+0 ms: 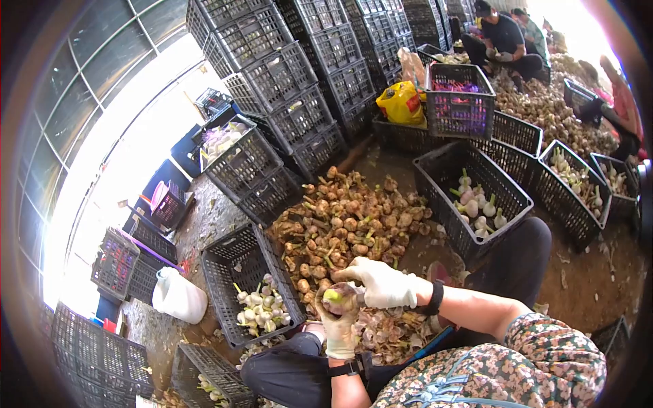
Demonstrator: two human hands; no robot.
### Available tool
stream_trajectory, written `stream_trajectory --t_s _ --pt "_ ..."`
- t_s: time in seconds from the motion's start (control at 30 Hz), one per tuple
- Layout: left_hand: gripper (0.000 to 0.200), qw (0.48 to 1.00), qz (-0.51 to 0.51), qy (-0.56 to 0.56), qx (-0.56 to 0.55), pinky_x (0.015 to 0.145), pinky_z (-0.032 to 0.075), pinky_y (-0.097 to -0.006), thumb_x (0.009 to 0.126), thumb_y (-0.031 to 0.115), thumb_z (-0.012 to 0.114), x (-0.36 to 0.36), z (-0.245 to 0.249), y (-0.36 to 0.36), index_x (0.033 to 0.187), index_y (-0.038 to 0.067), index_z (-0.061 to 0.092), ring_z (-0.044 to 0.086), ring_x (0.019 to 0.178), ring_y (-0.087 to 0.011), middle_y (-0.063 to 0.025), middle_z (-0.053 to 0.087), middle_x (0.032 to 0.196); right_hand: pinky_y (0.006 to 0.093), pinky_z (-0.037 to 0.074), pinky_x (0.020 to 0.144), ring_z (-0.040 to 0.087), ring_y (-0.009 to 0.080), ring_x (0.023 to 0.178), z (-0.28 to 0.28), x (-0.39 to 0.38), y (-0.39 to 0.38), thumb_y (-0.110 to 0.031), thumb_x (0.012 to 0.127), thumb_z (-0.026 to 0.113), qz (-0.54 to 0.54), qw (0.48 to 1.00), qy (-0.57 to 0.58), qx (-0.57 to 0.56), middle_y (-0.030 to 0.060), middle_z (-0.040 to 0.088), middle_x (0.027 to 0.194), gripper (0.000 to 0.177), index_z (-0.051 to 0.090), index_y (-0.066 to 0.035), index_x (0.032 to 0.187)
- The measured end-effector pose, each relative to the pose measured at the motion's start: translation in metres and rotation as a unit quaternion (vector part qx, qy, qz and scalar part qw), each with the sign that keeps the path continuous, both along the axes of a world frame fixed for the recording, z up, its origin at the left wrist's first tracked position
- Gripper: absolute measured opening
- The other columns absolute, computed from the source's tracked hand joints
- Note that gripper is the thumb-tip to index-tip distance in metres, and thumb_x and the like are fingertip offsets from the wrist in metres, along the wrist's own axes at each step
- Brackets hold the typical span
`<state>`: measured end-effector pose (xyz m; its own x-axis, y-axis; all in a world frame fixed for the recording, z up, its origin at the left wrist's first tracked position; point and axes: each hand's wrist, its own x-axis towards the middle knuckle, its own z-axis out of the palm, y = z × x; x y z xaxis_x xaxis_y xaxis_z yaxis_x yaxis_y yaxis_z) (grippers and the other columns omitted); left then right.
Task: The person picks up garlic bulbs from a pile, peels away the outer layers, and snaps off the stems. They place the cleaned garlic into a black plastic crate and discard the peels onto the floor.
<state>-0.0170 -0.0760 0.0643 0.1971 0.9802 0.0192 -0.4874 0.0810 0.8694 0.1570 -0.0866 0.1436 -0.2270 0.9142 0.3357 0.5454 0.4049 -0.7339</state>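
Note:
My left hand [338, 328], in a dirty white glove, is closed round a garlic bulb [342, 299] whose pale green stem end faces up. Beside the bulb, my right hand [386, 283], also gloved, has its fingers curled with the index finger reaching over. A small grey edge shows under it; what it grips is mostly hidden. Beyond my hands lies a heap of brown, unpeeled garlic [354, 221]. Loose peeled skins [391, 330] are piled below them, between my legs. To the left, a black crate [235, 255] holds white, cleaned bulbs.
Another black crate [500, 187] with pale bulbs stands right of the heap, near my knee. Tall stacks of black crates [272, 75] rise behind. A white jug [179, 296] stands at left. A co-worker [503, 37] sits by more garlic at the back right.

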Motion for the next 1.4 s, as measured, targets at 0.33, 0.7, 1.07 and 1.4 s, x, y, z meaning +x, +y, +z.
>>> stream_trajectory --t_s 0.33,0.7,1.07,1.4 --pt "0.091 0.99 0.081 0.1 0.053 0.1 0.046 -0.0325 0.067 -0.006 0.082 0.004 -0.006 -0.001 0.142 0.006 0.031 0.054 0.114 -0.0208 -0.0119 0.051 0.125 0.0384 0.048 0.085 0.06 0.0331 0.095 -0.04 -0.018 0.002 -0.004 0.075 0.069 -0.006 0.99 0.144 -0.006 0.0168 0.063 0.1 0.038 0.067 -0.002 0.114" --pt "0.095 0.958 0.15 0.212 0.122 0.101 0.045 -0.0329 0.064 -0.005 0.085 0.004 -0.023 0.006 0.141 0.007 0.031 0.053 0.112 -0.0205 -0.01 0.048 0.125 0.0388 0.047 0.08 0.058 0.0338 0.088 -0.06 -0.029 0.015 0.006 0.069 0.06 -0.019 0.978 0.204 0.042 0.0142 0.058 0.093 0.04 0.069 -0.007 0.106" --pt "0.097 0.973 0.132 0.145 0.126 0.089 0.053 -0.031 0.069 -0.01 0.079 0.002 -0.049 0.014 0.144 0.014 0.023 0.055 0.105 -0.0158 -0.0089 0.048 0.124 0.0371 0.047 0.085 0.06 0.029 0.095 -0.041 -0.022 0.014 -0.018 0.085 0.076 0.042 0.992 0.116 0.036 0.0137 0.062 0.1 0.03 0.069 -0.007 0.113" --pt "0.081 0.997 0.049 0.043 0.031 0.098 0.048 -0.0348 0.07 -0.004 0.08 -0.013 0.009 -0.004 0.139 0.003 0.039 0.056 0.11 -0.0198 -0.0097 0.052 0.126 0.0232 0.05 0.077 0.061 0.006 0.085 -0.021 0.009 0.002 0.002 0.088 0.064 0.087 0.923 0.268 -0.262 0.0034 0.072 0.094 0.025 0.068 0.001 0.113"
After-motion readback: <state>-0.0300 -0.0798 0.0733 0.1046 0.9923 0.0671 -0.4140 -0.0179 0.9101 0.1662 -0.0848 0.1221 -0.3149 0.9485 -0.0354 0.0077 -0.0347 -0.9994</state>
